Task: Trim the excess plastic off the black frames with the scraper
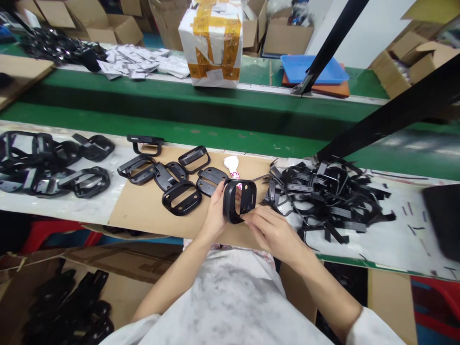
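Note:
A black plastic bracket [227, 203] with a rounded frame is held up in front of me, its open side facing right. My left hand [216, 211] is closed around its left edge, thumb near the top. With fingers pinched together, my right hand [269, 227] touches the bracket's lower right corner; whether a small piece is between those fingertips is hidden. Just left of my hands, several similar black brackets [181, 199] lie spread over a cardboard sheet [134, 213]. Behind the held bracket lies a white object with pink markings [232, 165].
A tangled heap of black strips [334, 191] covers the bench at right. More brackets [84, 182] are piled at left. A dark slanting post [388, 105] crosses the right side. Beyond the green conveyor stand a taped white box [212, 45] and a blue tray [312, 69].

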Motion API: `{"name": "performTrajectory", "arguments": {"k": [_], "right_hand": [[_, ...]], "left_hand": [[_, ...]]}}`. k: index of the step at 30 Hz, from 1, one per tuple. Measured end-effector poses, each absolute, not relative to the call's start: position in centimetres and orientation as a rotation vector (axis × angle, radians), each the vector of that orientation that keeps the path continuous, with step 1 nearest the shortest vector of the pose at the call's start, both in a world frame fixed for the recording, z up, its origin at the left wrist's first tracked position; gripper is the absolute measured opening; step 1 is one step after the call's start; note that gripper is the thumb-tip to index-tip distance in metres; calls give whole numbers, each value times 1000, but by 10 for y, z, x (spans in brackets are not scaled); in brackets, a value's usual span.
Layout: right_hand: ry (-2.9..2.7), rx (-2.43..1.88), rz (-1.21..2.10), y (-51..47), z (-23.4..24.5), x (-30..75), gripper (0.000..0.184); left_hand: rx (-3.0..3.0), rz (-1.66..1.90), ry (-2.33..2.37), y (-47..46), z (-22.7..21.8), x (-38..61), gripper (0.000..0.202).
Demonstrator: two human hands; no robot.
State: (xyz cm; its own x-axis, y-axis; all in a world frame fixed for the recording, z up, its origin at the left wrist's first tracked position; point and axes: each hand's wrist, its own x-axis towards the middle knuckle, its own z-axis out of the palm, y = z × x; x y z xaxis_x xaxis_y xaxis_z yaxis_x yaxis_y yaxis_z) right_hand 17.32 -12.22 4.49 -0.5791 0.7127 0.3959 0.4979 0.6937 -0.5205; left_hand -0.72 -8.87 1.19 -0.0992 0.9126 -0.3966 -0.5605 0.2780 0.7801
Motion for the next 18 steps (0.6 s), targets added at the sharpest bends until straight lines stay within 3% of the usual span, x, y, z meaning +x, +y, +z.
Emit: {"name": "performTrajectory", "arguments": {"k": [9,13,14,17,18], "right_hand": [[-2265,-995,1050,-114,50,180,25],[-1770,-1195,934,-125,45,177,19],[-1660,-1196,893,-128,41,173,32],[-1572,-1126,909,-136,30,157,100],[-1601,-1107,945,-138,27,152,112]], "left_hand": [[532,1119,886,-86,27,-12,39],[556,1106,846,-90,35,-13,46],[562,1116,834,-92,36,-13,46],[574,1150,796,-101,37,-10,44],[571,1152,797,-105,37,-9,43]]}}
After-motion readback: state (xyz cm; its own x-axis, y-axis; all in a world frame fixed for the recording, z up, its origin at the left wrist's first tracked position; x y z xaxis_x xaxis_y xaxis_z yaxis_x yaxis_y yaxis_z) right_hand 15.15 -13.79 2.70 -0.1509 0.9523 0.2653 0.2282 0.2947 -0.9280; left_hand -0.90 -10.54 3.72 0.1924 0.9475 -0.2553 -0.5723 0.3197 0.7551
